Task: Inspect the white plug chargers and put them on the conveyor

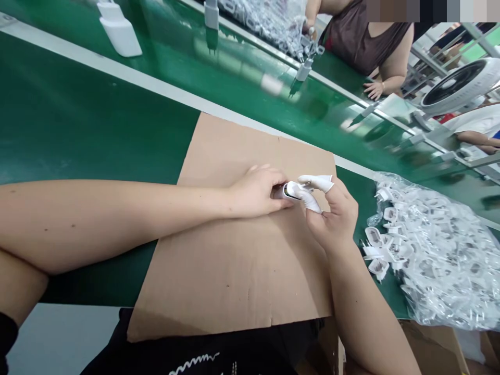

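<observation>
Over the brown cardboard sheet [234, 260], my left hand [260, 192] is closed around a small white plastic housing [280, 192], whose open end faces right. My right hand [332, 208] wears white finger covers on thumb and index finger. Its thumb touches the open end of the housing, and the two covered fingertips are pinched close together. A thin piece seems to lie between them, too small to make out. The inside of the housing looks dark, with most of its body hidden by my left fingers.
A plastic bag of white plug parts [449, 255] lies at the right, some parts spilling out. Beyond a pale strip [156, 88], a green conveyor [242, 67] carries white adapters [121, 34]. Across it are a person in brown [363, 41], another parts bag [269, 21] and a fan [457, 86].
</observation>
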The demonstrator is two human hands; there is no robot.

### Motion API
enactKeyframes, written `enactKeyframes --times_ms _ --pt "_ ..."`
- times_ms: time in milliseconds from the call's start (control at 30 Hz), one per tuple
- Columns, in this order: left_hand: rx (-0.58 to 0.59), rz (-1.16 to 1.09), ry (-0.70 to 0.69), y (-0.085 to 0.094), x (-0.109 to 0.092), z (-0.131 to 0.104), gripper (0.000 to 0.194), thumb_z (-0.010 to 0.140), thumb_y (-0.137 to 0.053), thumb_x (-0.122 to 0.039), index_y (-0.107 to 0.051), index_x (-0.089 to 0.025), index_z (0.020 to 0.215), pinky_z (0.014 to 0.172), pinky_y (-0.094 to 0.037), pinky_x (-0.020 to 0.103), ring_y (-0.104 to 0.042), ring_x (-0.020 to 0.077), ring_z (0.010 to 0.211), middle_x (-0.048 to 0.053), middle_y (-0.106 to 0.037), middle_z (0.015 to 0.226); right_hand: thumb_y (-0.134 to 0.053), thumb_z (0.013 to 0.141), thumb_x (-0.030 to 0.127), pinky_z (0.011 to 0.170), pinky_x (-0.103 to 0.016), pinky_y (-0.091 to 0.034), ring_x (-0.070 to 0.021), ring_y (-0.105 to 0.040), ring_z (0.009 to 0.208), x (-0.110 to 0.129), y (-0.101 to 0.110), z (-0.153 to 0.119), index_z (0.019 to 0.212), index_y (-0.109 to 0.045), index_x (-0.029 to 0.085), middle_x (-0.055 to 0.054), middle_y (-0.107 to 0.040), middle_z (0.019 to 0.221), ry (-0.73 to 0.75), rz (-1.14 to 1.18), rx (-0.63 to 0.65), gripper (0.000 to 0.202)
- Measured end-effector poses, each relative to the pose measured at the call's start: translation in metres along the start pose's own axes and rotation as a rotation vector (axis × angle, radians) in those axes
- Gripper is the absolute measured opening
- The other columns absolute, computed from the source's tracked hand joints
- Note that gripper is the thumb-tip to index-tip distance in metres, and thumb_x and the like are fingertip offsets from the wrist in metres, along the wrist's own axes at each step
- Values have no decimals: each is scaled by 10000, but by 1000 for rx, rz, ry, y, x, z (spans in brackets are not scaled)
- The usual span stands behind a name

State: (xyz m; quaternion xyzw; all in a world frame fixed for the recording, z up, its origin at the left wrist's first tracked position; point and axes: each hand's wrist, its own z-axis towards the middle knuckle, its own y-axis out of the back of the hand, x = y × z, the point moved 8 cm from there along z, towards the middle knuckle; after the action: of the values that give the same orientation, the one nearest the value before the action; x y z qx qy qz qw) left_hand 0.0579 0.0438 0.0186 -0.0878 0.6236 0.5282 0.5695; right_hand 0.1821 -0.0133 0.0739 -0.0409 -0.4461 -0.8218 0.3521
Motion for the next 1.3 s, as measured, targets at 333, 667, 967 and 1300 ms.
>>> enactKeyframes --times_ms 333,667,967,1300 --pt "7 18 -33 1 -3 0 208 896 -720 -377 -711 -193 993 984 -400 420 -595 264 1034 42 -713 974 -689 968 229 785 -365 -543 -230 -666 899 2 -1 0 1163 -708 281 -28 -770 1014 63 -153 5 203" --pt "20 23 -28 1 -1 0 225 905 -700 -401 -677 -178 894 921 -385 401 -577 260 995 38 -673 885 -666 935 168 1056 -527 -506 -238 -671 902 3 3 -2 1149 -695 293 -17 -766 1004 85 -118 -83 249" --pt "16 34 -17 0 1 1 235 906 -704 -408 -685 -174 913 929 -381 405 -578 262 1007 40 -686 907 -664 943 184 1095 -518 -481 -230 -685 929 6 0 2 1133 -687 289 -8 -745 945 114 -143 -13 219" --pt "29 49 24 1 -3 0 223 912 -699 -403 -710 -184 950 928 -396 415 -578 268 986 39 -699 897 -628 873 154 1133 -506 -443 -228 -665 886 5 -1 2 965 -662 268 12 -676 798 85 -281 5 150"
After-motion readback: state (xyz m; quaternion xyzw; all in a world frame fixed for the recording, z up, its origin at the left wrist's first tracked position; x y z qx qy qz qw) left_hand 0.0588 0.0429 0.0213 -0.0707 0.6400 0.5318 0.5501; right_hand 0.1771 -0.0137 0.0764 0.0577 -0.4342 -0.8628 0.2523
